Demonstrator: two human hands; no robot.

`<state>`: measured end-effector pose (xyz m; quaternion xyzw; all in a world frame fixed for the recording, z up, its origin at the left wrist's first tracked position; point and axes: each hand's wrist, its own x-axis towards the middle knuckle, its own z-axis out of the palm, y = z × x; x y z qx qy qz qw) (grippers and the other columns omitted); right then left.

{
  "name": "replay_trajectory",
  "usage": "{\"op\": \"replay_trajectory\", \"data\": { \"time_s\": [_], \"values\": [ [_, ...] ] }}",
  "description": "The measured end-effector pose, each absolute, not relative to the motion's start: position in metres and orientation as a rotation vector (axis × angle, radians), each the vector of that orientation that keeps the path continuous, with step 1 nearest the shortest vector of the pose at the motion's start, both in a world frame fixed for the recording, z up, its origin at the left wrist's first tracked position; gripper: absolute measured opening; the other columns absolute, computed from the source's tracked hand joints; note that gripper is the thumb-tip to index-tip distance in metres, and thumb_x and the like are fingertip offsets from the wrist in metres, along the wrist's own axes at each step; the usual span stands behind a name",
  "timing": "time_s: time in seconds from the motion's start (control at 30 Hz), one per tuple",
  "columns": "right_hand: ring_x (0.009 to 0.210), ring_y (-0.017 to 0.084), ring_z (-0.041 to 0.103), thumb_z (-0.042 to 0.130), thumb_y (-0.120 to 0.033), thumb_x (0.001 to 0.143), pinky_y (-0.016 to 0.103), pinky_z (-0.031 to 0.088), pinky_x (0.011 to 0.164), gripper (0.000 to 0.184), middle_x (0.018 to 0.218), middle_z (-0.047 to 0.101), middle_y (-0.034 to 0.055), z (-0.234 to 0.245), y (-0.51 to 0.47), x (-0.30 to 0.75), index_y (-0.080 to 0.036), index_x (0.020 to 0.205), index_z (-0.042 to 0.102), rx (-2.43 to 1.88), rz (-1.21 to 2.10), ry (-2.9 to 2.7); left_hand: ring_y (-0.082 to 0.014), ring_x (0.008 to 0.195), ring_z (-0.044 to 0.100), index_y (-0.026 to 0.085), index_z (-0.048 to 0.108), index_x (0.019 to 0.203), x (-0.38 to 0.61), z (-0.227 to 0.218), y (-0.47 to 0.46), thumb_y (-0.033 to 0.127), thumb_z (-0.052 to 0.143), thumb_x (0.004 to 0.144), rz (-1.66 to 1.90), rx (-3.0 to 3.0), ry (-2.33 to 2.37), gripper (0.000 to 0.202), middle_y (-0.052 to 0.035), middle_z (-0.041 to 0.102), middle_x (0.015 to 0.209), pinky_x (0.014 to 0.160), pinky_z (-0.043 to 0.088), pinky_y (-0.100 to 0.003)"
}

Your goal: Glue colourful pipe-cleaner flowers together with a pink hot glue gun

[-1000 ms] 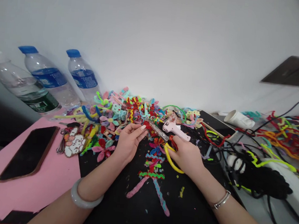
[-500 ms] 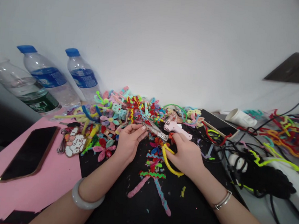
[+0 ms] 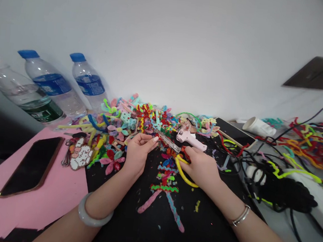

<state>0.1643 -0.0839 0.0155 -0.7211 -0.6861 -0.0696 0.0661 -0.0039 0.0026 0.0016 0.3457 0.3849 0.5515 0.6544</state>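
Note:
My right hand (image 3: 201, 164) grips a pair of scissors (image 3: 171, 143) by its yellow handle, with the blades pointing up and left. The blades look closed together. Thumb and forefinger of my left hand (image 3: 140, 151) are pinched close to the blade tips. A small red bit, perhaps of pipe cleaner, shows at those fingertips, mostly hidden. Between my forearms lies a figure of colourful pipe cleaners (image 3: 165, 188) with two leg-like strips, flat on a black mat (image 3: 128, 224). Behind my hands rises a heap of pipe-cleaner flowers and pieces (image 3: 124, 121).
A pale pink glue gun (image 3: 192, 139) lies beyond my right hand, near a phone (image 3: 234, 132) and a paper cup (image 3: 259, 126). Cables and a power strip (image 3: 309, 188) fill the right side. Left are another phone (image 3: 33, 165), a keychain (image 3: 80, 157) and bottles (image 3: 90, 83).
The scissor blades, parted half a second ago, have come together. My hands have stayed in nearly the same place, and the red bit at my left fingertips is now more visible.

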Motion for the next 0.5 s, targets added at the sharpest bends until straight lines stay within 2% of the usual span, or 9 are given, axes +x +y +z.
{"op": "replay_trajectory", "data": {
  "time_s": [0.3, 0.5],
  "values": [
    [0.069, 0.02, 0.057, 0.046, -0.044, 0.081, 0.028, 0.034, 0.056, 0.033, 0.085, 0.061, 0.0075, 0.0177, -0.0802, 0.1704, -0.014, 0.094, 0.05, -2.127, -0.197, -1.954, -0.0069, 0.061, 0.059, 0.016, 0.049, 0.074, -0.0037, 0.0053, 0.0016, 0.023, 0.075, 0.06, 1.24, 0.836, 0.871, 0.031, 0.0069, 0.056, 0.057, 0.072, 0.051, -0.024],
    [0.081, 0.021, 0.059, 0.051, -0.042, 0.079, 0.028, 0.038, 0.065, 0.034, 0.097, 0.061, 0.0088, 0.0174, -0.0823, 0.1672, -0.017, 0.1, 0.053, -2.032, -0.205, -2.021, -0.0096, 0.061, 0.061, 0.019, 0.045, 0.08, -0.0041, 0.0028, 0.0022, 0.023, 0.072, 0.063, 1.266, 0.95, 0.911, 0.032, 0.0055, 0.061, 0.059, 0.071, 0.049, -0.026]
  ]
}}
